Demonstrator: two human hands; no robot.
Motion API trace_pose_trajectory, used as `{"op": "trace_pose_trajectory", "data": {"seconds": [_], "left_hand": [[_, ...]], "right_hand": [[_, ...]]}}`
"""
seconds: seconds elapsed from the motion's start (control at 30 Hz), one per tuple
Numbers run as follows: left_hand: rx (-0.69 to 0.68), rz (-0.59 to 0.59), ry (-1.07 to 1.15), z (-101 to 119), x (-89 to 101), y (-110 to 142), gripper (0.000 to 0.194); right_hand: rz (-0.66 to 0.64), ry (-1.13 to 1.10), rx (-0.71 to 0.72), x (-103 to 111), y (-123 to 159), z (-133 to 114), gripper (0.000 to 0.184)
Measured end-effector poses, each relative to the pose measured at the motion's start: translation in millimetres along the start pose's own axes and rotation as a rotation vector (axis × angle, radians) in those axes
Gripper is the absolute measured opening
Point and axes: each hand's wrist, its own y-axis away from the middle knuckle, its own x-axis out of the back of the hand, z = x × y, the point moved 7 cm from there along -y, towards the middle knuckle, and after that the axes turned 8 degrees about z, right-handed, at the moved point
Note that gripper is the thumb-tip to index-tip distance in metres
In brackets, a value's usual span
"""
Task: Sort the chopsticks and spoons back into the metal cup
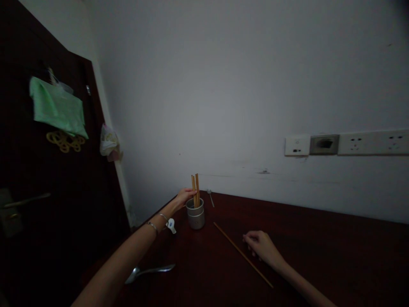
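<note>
My left hand (185, 197) reaches to the rim of a grey metal cup (196, 218), its fingers closed on the upright wooden chopsticks (197, 187). Several chopsticks stand in the cup; whether the fingers pinch one or more is hard to see. Lower right, my right hand (260, 246) hovers over or rests on the table with loosely curled fingers and nothing visible in them. Just left of it a single chopstick (243, 254) lies slantwise on the table, apart from the fingers.
On the dark red table (306, 238) lie a metal spoon (153, 270) by my left forearm, a white spoon (171, 225) left of the cup and a small spoon (210, 198) by the wall. Wall sockets (354, 143) are at right. A green cloth (57, 106) hangs on the door.
</note>
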Motion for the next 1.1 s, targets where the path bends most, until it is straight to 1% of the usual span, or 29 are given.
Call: {"op": "trace_pose_trajectory", "data": {"seconds": [0.13,0.3,0.4,0.53,0.6,0.67,0.73,0.8,0.9,0.97,1.0,1.03,1.1], "left_hand": [[-0.003,0.025,0.008,9,3.5,0,0.009],[-0.024,0.039,-0.018,25,11.0,3,0.014],[-0.037,0.057,-0.012,30,14.2,5,0.015],[-0.070,0.070,-0.018,37,16.1,6,0.017],[-0.098,0.083,-0.024,46,17.3,7,0.018],[-0.138,0.104,-0.040,62,19.0,8,0.018],[-0.191,0.123,-0.047,87,20.6,10,0.018],[-0.253,0.147,-0.026,117,22.6,16,0.018],[-0.374,0.179,0.000,165,22.7,32,0.019],[-0.426,0.162,0.013,188,16.2,46,0.020],[-0.439,0.144,0.015,195,10.8,54,0.021],[-0.439,0.121,0.013,198,3.9,61,0.021],[-0.415,0.059,0.002,193,-13.4,76,0.021]], "right_hand": [[0.002,0.009,-0.001,-1,-2,4,0.031],[0.005,0.015,0.011,-2,-2,5,0.032],[0.000,0.006,0.011,-2,-2,5,0.033],[-0.009,0.005,0.015,-3,-3,6,0.034],[-0.010,0.007,0.011,-3,-4,7,0.034],[-0.014,-0.002,0.009,-4,-4,9,0.033],[-0.019,-0.021,0.004,-5,-5,11,0.032],[-0.026,-0.055,-0.017,-5,-7,12,0.031],[-0.061,-0.142,-0.100,-4,-11,8,0.029],[-0.089,-0.199,-0.126,-2,-13,-6,0.026],[-0.097,-0.223,-0.113,1,-14,-17,0.026],[-0.100,-0.243,-0.079,4,-14,-32,0.025],[-0.103,-0.286,0.015,11,-13,-68,0.028]]}}
